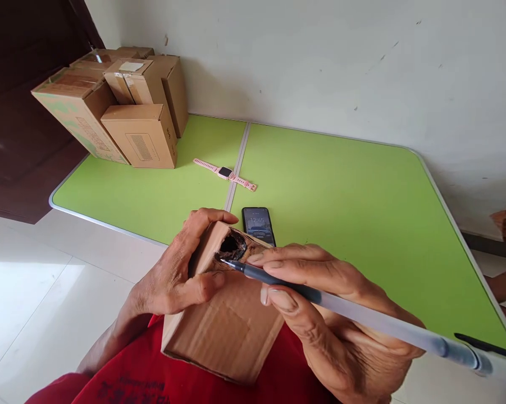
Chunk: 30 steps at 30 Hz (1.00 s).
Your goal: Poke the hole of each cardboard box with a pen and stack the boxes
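Observation:
A small brown cardboard box (231,328) rests tilted against the red clothing at my front. Near its upper end is a ragged hole (231,246) with blackened edges and dark marks around it. My left hand (183,269) grips the box from the left, its thumb across the near face and its fingers over the far edge. Between the thumb and fingers of my right hand (328,303) is a pen (299,289) with a dark grip and a clear barrel. The pen's tip points at the lower rim of the hole; whether it touches cannot be told.
On the green table (341,185) lie a pink-strapped smartwatch (224,173) and a phone (258,221) with its screen lit. Several cardboard boxes (138,137) stand at the back left against the wall. A dark slim object (484,345) is at the right edge.

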Available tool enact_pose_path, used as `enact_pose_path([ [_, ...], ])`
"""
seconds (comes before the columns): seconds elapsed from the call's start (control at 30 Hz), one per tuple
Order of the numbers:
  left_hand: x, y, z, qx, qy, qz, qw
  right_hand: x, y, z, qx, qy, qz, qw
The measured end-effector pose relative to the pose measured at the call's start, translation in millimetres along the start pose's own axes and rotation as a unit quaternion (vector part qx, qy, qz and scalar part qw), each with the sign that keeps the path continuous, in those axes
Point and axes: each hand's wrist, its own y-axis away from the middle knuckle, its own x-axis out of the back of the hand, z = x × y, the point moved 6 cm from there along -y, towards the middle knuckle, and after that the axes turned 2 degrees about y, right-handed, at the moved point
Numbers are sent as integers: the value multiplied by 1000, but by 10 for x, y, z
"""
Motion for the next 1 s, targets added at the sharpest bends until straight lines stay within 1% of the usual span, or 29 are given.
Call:
enact_pose_path([
  [0.1,-2,-2,-11,5,-3,-2,1000,-3,-23,16,2,-3,-13,1000],
  [0.17,-5,-4,-9,8,-2,-5,1000,-20,-27,-2,17,8,-23,1000],
  [0.27,-6,-7,-13,17,4,-5,1000,-37,-27,-2,18,32,-33,999],
  [0.4,6,-13,-11,16,7,-4,1000,-29,-43,-10,23,45,-40,998],
  [0.47,5,-10,7,15,12,-5,1000,-7,-60,-7,14,45,-36,998],
  [0.53,0,3,36,22,21,0,1000,33,-72,9,-8,44,-18,999],
  [0.67,33,33,61,69,36,45,996,118,-55,41,-45,45,45,997],
  [0.77,42,21,83,48,19,29,998,156,-53,95,-77,45,87,992],
  [0.83,52,14,70,40,21,17,999,205,-119,155,-78,14,108,991],
  [0.87,62,17,53,43,27,17,999,265,-178,200,-68,-8,127,990],
  [0.93,86,38,17,56,38,25,997,463,-333,366,-51,-26,177,983],
  [0.97,98,55,6,59,41,30,997,585,-419,495,-56,-2,199,978],
  [1.0,114,73,-4,62,42,37,996,688,-511,661,-79,56,195,976],
])
